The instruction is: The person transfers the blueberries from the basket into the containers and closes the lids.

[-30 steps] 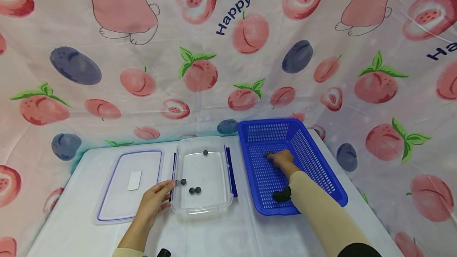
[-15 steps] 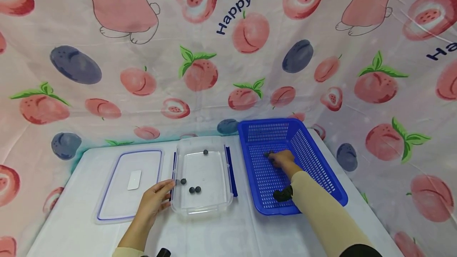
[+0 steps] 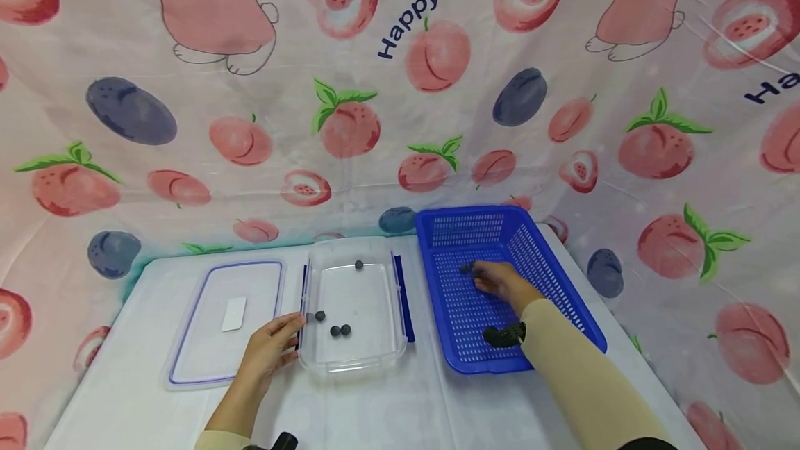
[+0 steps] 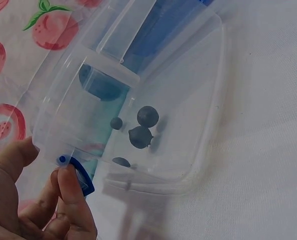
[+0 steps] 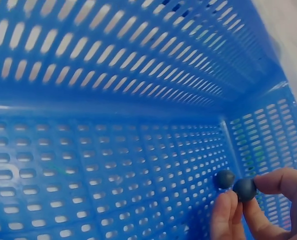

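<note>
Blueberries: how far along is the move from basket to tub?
Done: four blueberries lie in the clear tub.
In hand: the right hand pinches one berry inside the blue basket; the left hand holds the tub's clip.
Left: one more berry beside it.

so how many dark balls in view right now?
6. Four lie in the clear container. Two in the blue basket: one pinched by the right hand; one beside it.

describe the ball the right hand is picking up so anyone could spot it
Find the blue basket right of the clear container. Inside it, the right hand pinches one small dark ball; a second ball lies loose on the basket floor beside it.
</note>
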Tool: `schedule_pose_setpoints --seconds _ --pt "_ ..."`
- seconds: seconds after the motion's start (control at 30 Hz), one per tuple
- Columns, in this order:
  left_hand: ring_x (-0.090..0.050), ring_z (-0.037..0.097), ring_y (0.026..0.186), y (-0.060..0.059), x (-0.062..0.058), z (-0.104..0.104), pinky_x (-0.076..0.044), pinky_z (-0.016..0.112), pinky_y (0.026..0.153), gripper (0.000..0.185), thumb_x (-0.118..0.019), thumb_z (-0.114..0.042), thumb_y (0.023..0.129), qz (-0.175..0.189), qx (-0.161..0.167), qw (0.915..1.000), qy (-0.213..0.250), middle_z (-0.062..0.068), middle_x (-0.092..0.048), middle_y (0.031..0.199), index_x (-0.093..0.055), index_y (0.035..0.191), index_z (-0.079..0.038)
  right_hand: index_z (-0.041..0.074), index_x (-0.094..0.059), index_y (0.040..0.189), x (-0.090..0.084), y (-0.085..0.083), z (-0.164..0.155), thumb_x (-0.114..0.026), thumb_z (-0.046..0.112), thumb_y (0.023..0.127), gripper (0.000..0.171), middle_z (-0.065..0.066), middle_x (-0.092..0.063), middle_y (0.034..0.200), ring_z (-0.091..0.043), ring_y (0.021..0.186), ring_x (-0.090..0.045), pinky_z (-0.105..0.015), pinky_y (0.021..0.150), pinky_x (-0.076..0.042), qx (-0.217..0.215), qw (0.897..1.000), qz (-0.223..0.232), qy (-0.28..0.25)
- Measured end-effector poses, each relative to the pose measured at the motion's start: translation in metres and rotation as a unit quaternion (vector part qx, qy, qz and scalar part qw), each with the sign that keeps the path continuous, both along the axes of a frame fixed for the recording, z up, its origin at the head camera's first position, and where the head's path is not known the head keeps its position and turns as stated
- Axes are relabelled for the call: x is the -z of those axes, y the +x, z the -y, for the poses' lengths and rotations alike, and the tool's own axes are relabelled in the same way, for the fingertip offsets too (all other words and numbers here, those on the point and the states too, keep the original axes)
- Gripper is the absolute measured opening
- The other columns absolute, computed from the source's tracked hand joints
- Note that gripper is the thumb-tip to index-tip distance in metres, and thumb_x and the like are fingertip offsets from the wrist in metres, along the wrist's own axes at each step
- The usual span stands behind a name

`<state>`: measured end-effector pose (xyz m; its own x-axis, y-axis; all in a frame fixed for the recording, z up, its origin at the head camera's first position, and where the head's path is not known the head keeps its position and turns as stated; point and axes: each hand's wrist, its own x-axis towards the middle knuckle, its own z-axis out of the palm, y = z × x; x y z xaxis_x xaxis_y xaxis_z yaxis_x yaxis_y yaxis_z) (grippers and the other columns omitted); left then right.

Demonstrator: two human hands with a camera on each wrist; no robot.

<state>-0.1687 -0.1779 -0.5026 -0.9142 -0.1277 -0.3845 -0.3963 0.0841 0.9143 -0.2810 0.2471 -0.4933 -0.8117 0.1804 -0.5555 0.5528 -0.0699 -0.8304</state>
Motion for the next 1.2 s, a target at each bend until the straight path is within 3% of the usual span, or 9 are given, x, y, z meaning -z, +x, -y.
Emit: schedule_pose_setpoints --seconds 0.27,0.5,0.7,1.03,1.2 --pt "-0.055 0.01 0.081 0.0 0.001 0.0 -0.056 0.021 0.066 0.055 -0.068 -0.035 0.093 -0.005 -0.004 1.0 -0.001 -0.001 -0.058 0.095 -0.057 0.134 0.0 0.0 -0.056 0.112 -0.009 0.005 -0.006 -0.058 0.006 0.092 0.021 -0.009 -0.063 0.084 -0.012 0.066 -0.064 -0.019 0.07 -0.058 -0.015 0.996 0.021 -0.086" --pt "-0.054 0.011 0.083 0.001 0.001 0.0 -0.055 0.02 0.066 0.059 -0.069 -0.037 0.092 -0.005 -0.001 1.0 0.0 -0.001 -0.058 0.095 -0.055 0.135 0.001 0.0 -0.055 0.11 -0.012 0.011 -0.001 -0.053 0.008 0.098 0.014 -0.012 -0.06 0.1 -0.013 0.076 -0.064 -0.018 0.077 -0.056 -0.063 0.986 0.017 -0.155" --pt "-0.055 0.011 0.083 0.001 0.001 -0.001 -0.056 0.021 0.067 0.053 -0.067 -0.034 0.094 -0.009 -0.001 1.0 -0.004 -0.001 -0.059 0.096 -0.057 0.133 0.0 0.003 -0.058 0.103 -0.015 0.015 0.005 -0.055 0.009 0.098 0.009 -0.013 -0.057 0.105 -0.015 0.08 -0.063 -0.02 0.079 -0.056 -0.07 0.984 0.007 -0.167" --pt "-0.055 0.013 0.086 0.002 -0.001 -0.001 -0.055 0.021 0.069 0.055 -0.067 -0.034 0.094 -0.004 0.0 0.9999 -0.012 0.001 -0.059 0.102 -0.055 0.136 0.0 0.001 -0.055 0.107 -0.02 0.021 0.012 -0.055 0.008 0.098 0.011 -0.011 -0.057 0.098 -0.016 0.083 -0.062 -0.02 0.081 -0.056 -0.087 0.979 0.0 -0.182" --pt "-0.054 0.013 0.086 0.002 -0.001 -0.001 -0.055 0.021 0.069 0.057 -0.068 -0.035 0.093 -0.003 -0.002 0.9999 -0.012 0.001 -0.059 0.102 -0.055 0.136 0.0 0.002 -0.057 0.099 -0.024 0.025 0.016 -0.054 0.006 0.097 0.006 -0.011 -0.057 0.098 -0.017 0.085 -0.062 -0.021 0.082 -0.056 -0.092 0.978 -0.013 -0.188"
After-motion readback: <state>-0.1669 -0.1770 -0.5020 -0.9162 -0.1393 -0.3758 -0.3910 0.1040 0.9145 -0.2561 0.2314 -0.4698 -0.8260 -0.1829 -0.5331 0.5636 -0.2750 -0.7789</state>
